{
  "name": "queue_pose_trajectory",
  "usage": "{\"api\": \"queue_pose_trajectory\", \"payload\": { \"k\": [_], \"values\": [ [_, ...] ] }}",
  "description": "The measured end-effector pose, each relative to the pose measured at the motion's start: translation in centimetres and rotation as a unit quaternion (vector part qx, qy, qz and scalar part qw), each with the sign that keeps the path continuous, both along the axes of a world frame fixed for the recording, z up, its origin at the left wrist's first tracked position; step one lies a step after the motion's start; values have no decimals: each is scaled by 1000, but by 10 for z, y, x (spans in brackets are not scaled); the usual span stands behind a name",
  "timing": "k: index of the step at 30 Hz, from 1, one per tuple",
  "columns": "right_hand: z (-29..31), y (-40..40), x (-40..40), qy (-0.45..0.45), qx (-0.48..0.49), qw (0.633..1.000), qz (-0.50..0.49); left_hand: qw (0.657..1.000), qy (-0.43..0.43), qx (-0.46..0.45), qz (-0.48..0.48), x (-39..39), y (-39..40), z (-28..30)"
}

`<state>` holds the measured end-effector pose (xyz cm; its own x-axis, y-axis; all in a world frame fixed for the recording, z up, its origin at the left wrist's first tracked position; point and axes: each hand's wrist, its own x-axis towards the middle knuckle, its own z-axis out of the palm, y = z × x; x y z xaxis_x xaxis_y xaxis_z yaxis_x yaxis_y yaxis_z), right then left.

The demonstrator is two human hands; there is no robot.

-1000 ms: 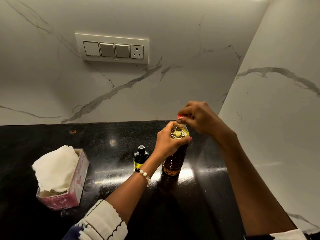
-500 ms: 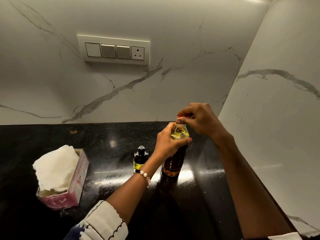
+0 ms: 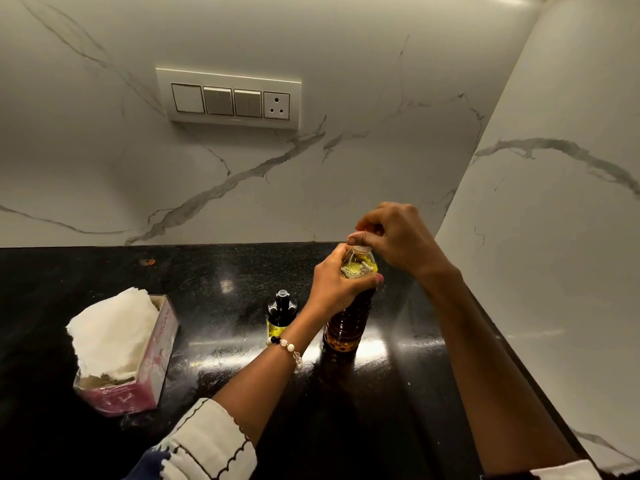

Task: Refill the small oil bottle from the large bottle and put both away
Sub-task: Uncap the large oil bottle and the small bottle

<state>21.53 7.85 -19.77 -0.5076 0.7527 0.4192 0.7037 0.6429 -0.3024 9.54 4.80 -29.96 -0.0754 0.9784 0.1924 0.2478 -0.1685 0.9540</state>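
The large clear plastic bottle [image 3: 346, 320] with amber oil stands upright on the black counter [image 3: 242, 271]. My left hand [image 3: 334, 285] grips its shoulder. My right hand [image 3: 391, 233] is curled over the bottle's top, its fingers pinching the cap, which is mostly hidden under them. The small dark bottle [image 3: 281, 310] with a yellow label and a black cap stands upright just left of the large one, partly behind my left wrist.
A pink tissue box [image 3: 138, 375] with white paper sticking out sits at the left of the counter. A marble wall with a switch panel [image 3: 230, 98] rises behind, and another marble wall [image 3: 554, 237] closes the right side.
My right hand has shifted slightly around the cap at the large bottle's top. Both bottles and my left hand have stayed in place.
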Motion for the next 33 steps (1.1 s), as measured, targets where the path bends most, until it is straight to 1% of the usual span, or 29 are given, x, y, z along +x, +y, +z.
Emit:
{"api": "queue_pose_trajectory", "payload": {
  "k": [3, 7, 10, 13, 15, 17, 19, 22, 26, 28, 30, 31, 33],
  "values": [
    [-1, 1, 0, 3, -18, 1000, 9, 1000, 4, 0, 1, 0, 0, 0],
    [5, -1, 3, 0, -74, 996, 59, 1000, 0, -5, 5, 0, 0, -2],
    [7, -2, 4, 5, -98, 993, 72, 1000, -2, -2, 4, 0, 0, -3],
    [7, -4, 4, 37, -120, 989, 75, 1000, -5, -1, 2, 0, 0, -4],
    [4, -5, 1, 55, -89, 994, 44, 1000, -12, -2, 0, 0, 0, -3],
    [-1, -5, -2, 56, -31, 998, -14, 1000, -11, -1, 1, -1, 1, -3],
    [-5, -6, -5, 54, -3, 998, -39, 1000, -4, -2, 5, -1, 2, -3],
    [-5, -4, -6, 40, -15, 999, -20, 1000, -2, -2, 6, -1, 3, -4],
    [1, -3, 0, 19, -78, 996, 41, 1000, 0, 0, 1, -1, 3, -5],
    [3, -3, 2, 28, -111, 991, 61, 1000, -2, 3, 3, -1, 2, -5],
    [4, -5, 3, 60, -134, 987, 69, 1000, -2, 4, 4, 0, 3, -6],
    [4, -6, 2, 78, -127, 987, 60, 1000, -4, 4, 4, 0, 3, -6],
    [-1, -7, -2, 89, -72, 993, 12, 1000, -8, 3, 4, 0, 3, -6]
  ]
}}
